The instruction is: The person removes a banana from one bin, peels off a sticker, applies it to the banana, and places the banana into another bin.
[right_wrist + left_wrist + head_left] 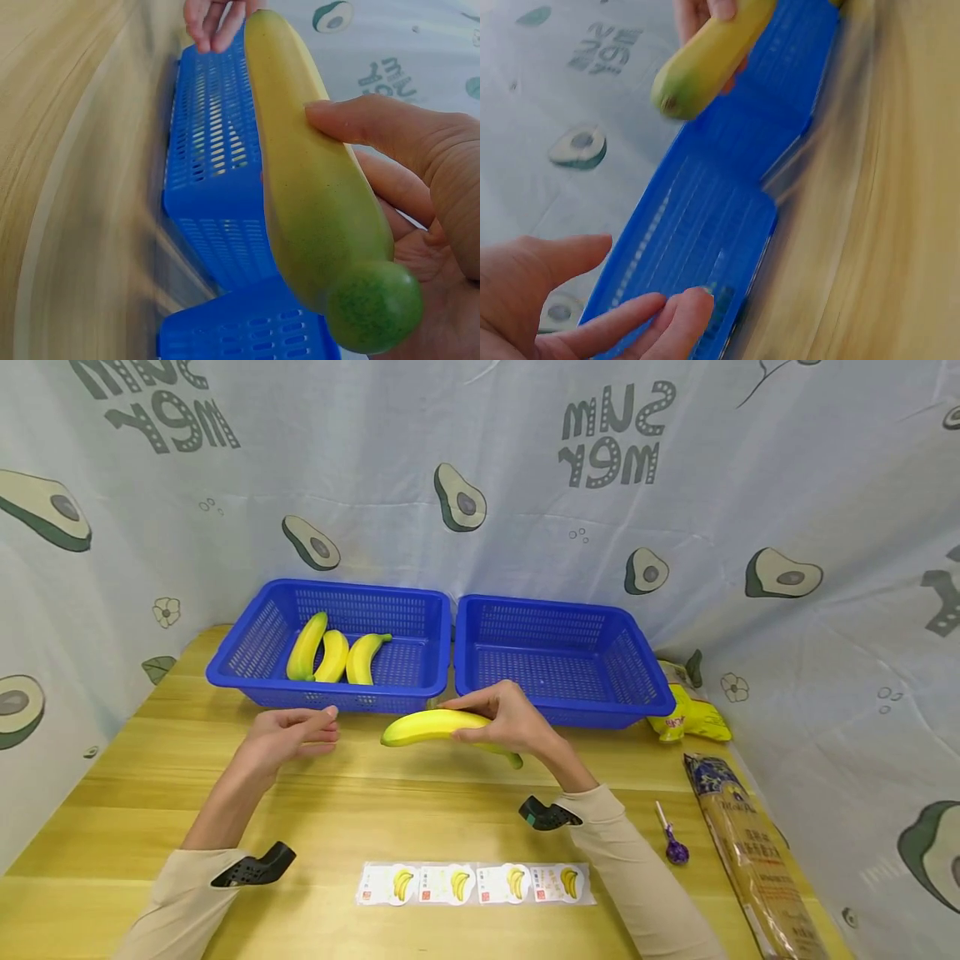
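My right hand [510,720] holds a yellow banana [427,725] above the table, thumb on the near side and fingers behind. Its greenish stem end [375,306] faces the right wrist camera, and its tip points toward my left hand. My left hand [288,742] hovers in front of the left blue basket with fingers loosely bent and holds nothing; the left wrist view shows a gap between thumb and fingers. In that left basket [330,692] lie three bananas [332,656]. The right blue basket [555,703] stands beside it with nothing visible inside.
A strip of banana-picture stickers [476,883] lies on the wooden table [315,835] at the front. Along the right side are a purple lollipop [676,850], a long brown package [750,852] and yellow packets [690,714]. A printed curtain [525,468] hangs behind the baskets.
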A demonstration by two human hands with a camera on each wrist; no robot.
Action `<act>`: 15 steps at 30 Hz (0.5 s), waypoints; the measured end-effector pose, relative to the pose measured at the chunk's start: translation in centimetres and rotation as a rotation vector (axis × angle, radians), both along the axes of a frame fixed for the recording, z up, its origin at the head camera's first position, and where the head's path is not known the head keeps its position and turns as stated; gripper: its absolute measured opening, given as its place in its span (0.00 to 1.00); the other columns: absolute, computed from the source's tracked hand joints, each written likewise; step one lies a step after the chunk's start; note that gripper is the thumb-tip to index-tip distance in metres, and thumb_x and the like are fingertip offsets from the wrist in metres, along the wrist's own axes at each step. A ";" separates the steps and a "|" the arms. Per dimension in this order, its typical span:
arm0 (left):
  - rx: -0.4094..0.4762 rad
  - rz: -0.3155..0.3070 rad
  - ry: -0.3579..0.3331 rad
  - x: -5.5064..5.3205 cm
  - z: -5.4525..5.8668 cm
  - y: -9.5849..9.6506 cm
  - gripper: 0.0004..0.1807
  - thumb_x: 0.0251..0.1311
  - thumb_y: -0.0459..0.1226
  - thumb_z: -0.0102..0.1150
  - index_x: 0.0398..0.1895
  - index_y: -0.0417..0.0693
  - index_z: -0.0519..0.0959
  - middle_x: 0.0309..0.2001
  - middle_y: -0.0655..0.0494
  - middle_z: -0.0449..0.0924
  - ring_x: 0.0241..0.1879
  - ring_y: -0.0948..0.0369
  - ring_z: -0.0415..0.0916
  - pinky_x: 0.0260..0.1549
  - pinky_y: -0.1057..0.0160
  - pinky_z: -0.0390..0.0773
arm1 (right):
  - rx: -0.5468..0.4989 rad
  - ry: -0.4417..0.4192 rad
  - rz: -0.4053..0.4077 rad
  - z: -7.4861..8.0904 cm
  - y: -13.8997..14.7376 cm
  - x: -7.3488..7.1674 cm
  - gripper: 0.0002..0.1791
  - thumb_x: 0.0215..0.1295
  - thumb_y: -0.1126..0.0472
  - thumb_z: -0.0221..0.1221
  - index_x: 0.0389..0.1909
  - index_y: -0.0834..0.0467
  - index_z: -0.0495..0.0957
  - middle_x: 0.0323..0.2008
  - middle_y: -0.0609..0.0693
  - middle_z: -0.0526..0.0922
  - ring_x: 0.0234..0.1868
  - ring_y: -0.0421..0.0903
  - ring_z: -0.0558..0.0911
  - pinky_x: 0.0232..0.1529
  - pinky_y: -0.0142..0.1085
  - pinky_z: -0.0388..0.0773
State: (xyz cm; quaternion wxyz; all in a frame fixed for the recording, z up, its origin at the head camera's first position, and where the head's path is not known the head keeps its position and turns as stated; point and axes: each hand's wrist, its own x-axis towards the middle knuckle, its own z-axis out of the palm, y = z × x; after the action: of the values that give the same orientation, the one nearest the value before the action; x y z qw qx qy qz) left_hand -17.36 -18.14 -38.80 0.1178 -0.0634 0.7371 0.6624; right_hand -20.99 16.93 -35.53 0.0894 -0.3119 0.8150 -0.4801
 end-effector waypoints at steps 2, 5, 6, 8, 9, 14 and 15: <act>-0.028 -0.044 0.054 0.2 0.0 1.2 0.34 0.76 0.47 0.67 0.70 0.26 0.74 0.55 0.41 0.88 0.50 0.56 0.90 0.58 0.53 0.87 | -0.008 -0.014 -0.003 -0.2 0.0 0.1 0.21 0.63 0.72 0.75 0.58 0.68 0.87 0.47 0.61 0.92 0.39 0.45 0.91 0.39 0.31 0.89; -0.052 -0.104 0.148 0.5 -0.2 2.7 0.30 0.77 0.44 0.66 0.71 0.29 0.76 0.62 0.36 0.84 0.56 0.50 0.88 0.59 0.51 0.87 | -0.007 -0.032 -0.012 -0.5 0.0 0.2 0.21 0.63 0.72 0.75 0.58 0.66 0.87 0.48 0.60 0.92 0.40 0.44 0.91 0.39 0.30 0.89; -0.064 -0.118 0.178 0.6 -0.3 3.0 0.30 0.77 0.43 0.66 0.71 0.31 0.76 0.63 0.35 0.83 0.57 0.48 0.87 0.59 0.51 0.87 | -0.008 -0.040 -0.011 -0.7 0.0 0.2 0.21 0.63 0.72 0.75 0.58 0.66 0.87 0.49 0.60 0.92 0.40 0.43 0.91 0.39 0.30 0.89; -0.097 -0.138 0.236 0.8 -0.6 3.5 0.28 0.77 0.43 0.66 0.71 0.34 0.77 0.65 0.36 0.82 0.61 0.46 0.85 0.59 0.53 0.87 | -0.007 -0.049 -0.008 -1.0 0.0 0.2 0.21 0.63 0.72 0.75 0.58 0.66 0.87 0.49 0.60 0.92 0.40 0.42 0.91 0.39 0.30 0.89; -0.114 -0.148 0.264 0.8 -0.7 3.8 0.28 0.77 0.43 0.66 0.71 0.35 0.78 0.65 0.38 0.82 0.63 0.45 0.83 0.60 0.52 0.87 | -0.006 -0.050 -0.009 -1.2 0.0 0.2 0.22 0.63 0.72 0.75 0.58 0.65 0.87 0.50 0.60 0.92 0.40 0.41 0.91 0.39 0.30 0.89; -0.216 -0.208 0.356 1.0 -1.2 4.9 0.28 0.75 0.46 0.68 0.72 0.42 0.79 0.69 0.46 0.81 0.74 0.43 0.73 0.70 0.40 0.77 | 0.009 -0.042 -0.019 -1.7 0.2 0.4 0.21 0.63 0.71 0.75 0.58 0.65 0.87 0.50 0.60 0.91 0.38 0.40 0.89 0.37 0.30 0.88; -0.224 -0.227 0.372 1.1 -1.2 5.1 0.29 0.75 0.46 0.68 0.73 0.43 0.79 0.71 0.47 0.80 0.75 0.42 0.70 0.72 0.35 0.73 | 0.013 -0.038 -0.020 -1.8 0.3 0.5 0.21 0.63 0.71 0.75 0.58 0.65 0.87 0.50 0.60 0.91 0.38 0.40 0.89 0.37 0.30 0.88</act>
State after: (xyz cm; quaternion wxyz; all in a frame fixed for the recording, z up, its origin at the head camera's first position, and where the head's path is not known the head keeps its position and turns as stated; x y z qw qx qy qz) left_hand -16.29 -12.99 -39.99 0.0459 0.1300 0.8173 0.5594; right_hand -20.53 17.19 -37.29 0.1021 -0.2940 0.8194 -0.4814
